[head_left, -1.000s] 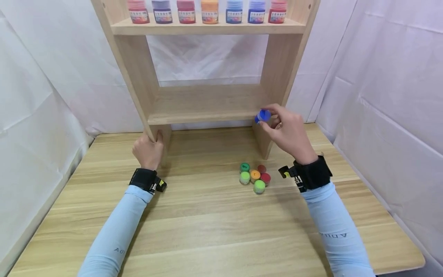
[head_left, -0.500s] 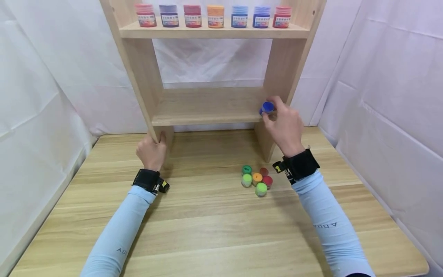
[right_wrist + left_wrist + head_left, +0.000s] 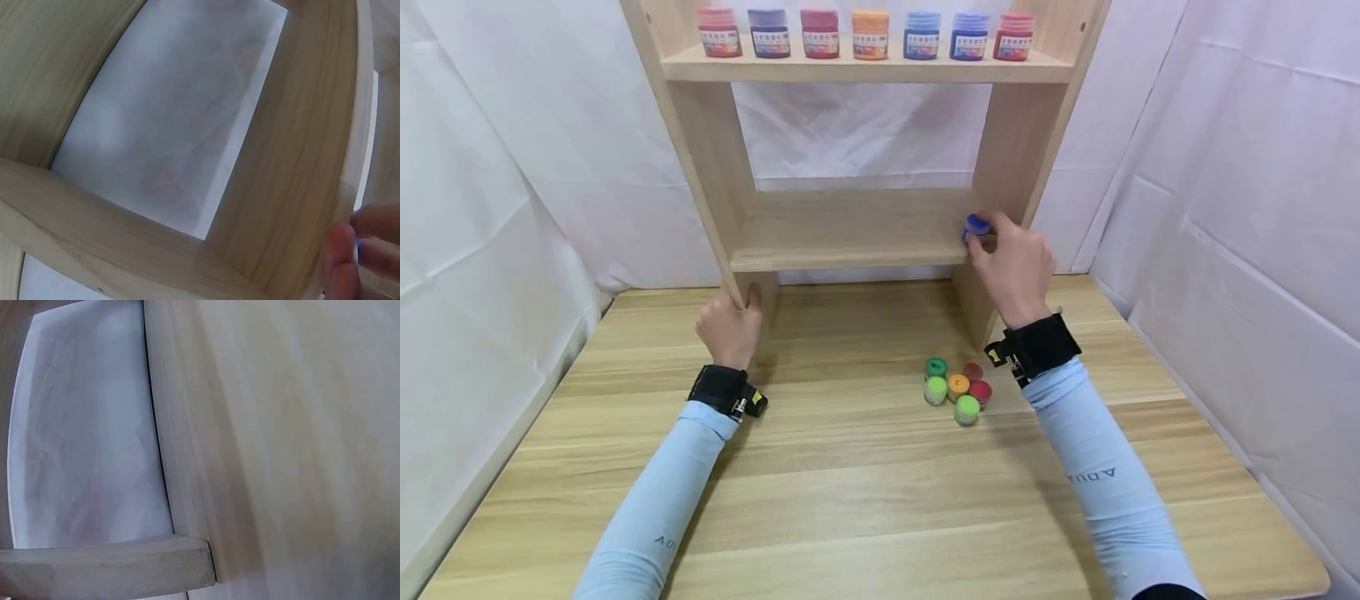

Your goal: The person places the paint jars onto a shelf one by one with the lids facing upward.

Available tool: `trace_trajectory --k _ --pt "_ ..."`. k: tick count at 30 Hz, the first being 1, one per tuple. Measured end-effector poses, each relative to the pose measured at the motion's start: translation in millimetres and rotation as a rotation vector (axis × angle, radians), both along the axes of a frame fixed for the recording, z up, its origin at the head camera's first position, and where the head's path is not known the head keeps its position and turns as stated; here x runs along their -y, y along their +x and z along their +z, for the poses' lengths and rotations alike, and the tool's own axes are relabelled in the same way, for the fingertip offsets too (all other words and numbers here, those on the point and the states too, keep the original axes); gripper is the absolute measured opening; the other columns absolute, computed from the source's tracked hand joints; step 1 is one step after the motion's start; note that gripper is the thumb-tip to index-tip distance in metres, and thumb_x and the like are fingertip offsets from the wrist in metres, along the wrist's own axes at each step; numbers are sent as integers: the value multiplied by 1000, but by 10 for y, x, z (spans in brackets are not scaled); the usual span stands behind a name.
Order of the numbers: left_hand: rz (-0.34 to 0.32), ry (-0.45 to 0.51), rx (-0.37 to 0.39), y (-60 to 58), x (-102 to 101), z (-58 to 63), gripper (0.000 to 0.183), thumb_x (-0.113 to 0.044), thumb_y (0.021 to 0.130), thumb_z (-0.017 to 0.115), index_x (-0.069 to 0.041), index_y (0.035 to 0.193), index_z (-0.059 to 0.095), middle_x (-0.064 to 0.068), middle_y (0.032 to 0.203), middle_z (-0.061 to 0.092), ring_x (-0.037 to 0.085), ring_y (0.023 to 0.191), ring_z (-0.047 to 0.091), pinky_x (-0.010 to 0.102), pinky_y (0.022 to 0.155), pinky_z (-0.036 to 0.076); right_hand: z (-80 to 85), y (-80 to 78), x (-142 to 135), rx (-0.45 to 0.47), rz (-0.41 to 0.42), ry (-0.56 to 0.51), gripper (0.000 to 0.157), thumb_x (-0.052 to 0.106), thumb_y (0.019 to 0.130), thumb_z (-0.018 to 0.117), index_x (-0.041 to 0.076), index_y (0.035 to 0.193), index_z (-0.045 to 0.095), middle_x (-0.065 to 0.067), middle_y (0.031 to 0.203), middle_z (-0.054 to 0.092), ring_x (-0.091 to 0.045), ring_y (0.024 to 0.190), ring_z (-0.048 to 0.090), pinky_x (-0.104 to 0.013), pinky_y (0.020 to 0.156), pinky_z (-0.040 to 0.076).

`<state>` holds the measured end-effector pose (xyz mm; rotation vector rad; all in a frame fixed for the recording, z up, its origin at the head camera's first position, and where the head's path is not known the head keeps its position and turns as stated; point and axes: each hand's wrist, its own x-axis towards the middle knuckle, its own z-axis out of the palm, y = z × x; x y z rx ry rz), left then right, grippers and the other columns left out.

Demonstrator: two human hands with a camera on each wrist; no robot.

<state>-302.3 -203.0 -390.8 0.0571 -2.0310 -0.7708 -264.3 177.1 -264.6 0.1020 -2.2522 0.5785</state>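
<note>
In the head view my right hand pinches a small blue paint jar between thumb and fingers. The jar is at the right end of the middle shelf, close by the side panel. Most of it is hidden by the fingers in the right wrist view, where only a sliver of blue shows. My left hand grips the lower left side panel of the wooden rack, thumb on the inner face. The left wrist view shows the panel's lower end but not the hand.
Several paint jars with white labels, among them an orange jar, stand in a row on the upper shelf. On the table, right of centre, is a cluster of small jars, including a light green jar. White cloth surrounds the table.
My right hand has brought the blue jar from in front of the rack onto the shelf's right end, and the jar has tipped more upright. The left hand keeps its grip; the view shifted slightly.
</note>
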Motion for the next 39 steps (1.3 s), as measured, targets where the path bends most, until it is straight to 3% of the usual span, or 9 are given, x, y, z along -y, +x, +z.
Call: trace_trajectory --k 8,17,25,33,39 --pt "-3 1 8 5 11 -7 31 -29 95 69 0 84 62 23 68 67 44 60 61 53 54 39 -38 -74 30 23 -43 -10 33 28 102 62 10 128 71 -18 106 78 -37 78 72 -48 59 50" --pt "-7 1 3 -8 10 -5 30 -27 96 69 0 85 63 22 66 67 41 56 58 50 52 37 -52 -88 42 7 -59 -1 33 28 102 63 10 128 71 -19 110 78 -40 89 75 -51 62 52" --pt "-13 7 0 1 -3 -5 30 -27 96 69 -1 83 61 20 62 63 38 53 53 45 51 34 -58 -86 31 8 -55 10 34 29 102 63 12 131 69 -18 107 78 -38 78 72 -45 58 48" --pt "-6 -14 -2 14 8 -1 28 -27 97 68 0 90 66 21 66 67 37 54 56 43 51 33 -66 -40 8 40 -26 42 42 31 101 65 14 138 64 -20 101 77 -32 61 58 -37 51 34" --pt "-4 -12 5 10 22 4 29 -28 97 68 0 90 66 23 69 69 40 57 60 48 52 37 -112 25 -26 8 8 27 41 30 100 67 10 135 66 -20 88 75 -33 59 58 -35 52 34"
